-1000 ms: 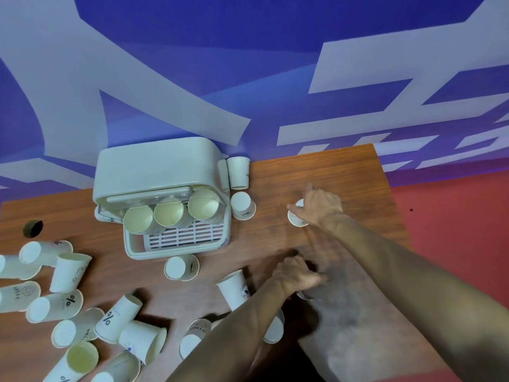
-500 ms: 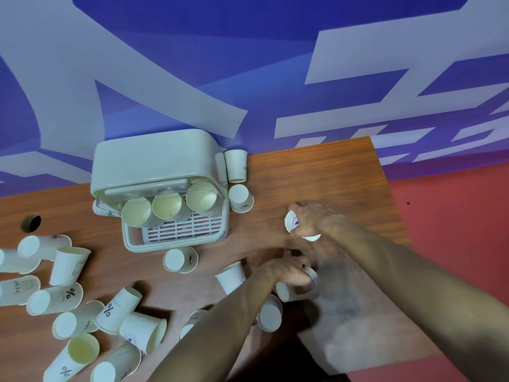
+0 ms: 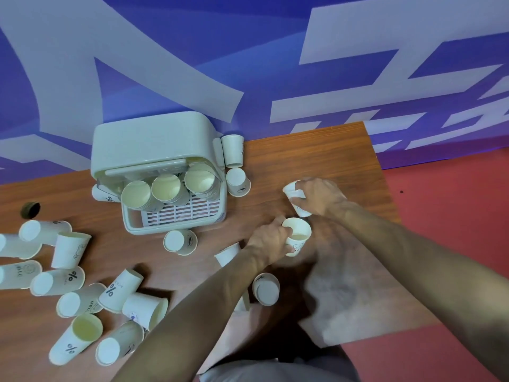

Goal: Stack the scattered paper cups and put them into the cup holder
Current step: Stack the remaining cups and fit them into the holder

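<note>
Grip of the left hand [image 3: 271, 241] is closed round an upright white paper cup [image 3: 297, 234], right of and nearer than the cream plastic cup holder [image 3: 154, 142] on the brown wooden desk [image 3: 303, 150]. The right hand [image 3: 321, 195] grips a tilted white paper cup [image 3: 294, 195], farther right of the holder. Three cup stacks [image 3: 166, 187] lie in the holder; loose cups [image 3: 70, 250] lie left of it.

White paper cups [image 3: 57, 282] lie scattered, mostly tipped over, around the cream cup holder [image 3: 154, 139] holding three tilted stacks [image 3: 167, 189].

Your left hand [image 3: 268, 239] grips an upright cup [image 3: 297, 237]; at its one o'clock, your right hand [image 3: 319, 195] holds a tilted cup [image 3: 296, 199].
</note>
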A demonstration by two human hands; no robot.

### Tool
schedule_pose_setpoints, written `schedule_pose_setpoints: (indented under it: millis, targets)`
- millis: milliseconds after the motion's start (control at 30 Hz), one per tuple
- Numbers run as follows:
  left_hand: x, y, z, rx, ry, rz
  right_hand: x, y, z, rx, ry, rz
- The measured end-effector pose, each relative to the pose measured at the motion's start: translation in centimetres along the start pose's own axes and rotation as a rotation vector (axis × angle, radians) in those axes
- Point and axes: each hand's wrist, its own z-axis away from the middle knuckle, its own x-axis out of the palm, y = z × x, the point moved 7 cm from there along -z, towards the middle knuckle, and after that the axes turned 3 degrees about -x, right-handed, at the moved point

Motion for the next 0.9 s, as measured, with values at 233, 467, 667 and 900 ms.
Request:
schedule_pose_setpoints:
  millis: [233, 467, 667, 900]
  targets:
    - [-2.4, 0.4, 3.4, 0.019, 0.193, -0.212, -1.1, -0.1, 2.9, -0.017, 0.032, 0.123]
    - [-5.2, -1.3, 6.5, -0.011, 0.293, -0.231, -1.7, -0.7, 5.4, -0.138, 0.153, 0.120]
    - [-6.3, -2.4, 10.1, -0.044, 0.438, -0.199, -1.6, -2.0, 7.1, -0.175, 0.215, 0.087]
    - [-6.6, -5.0, 14.1, -0.018, 0.605, -0.232, -2.0, -6.3, 8.1, -0.303, 0.272, 0.133]
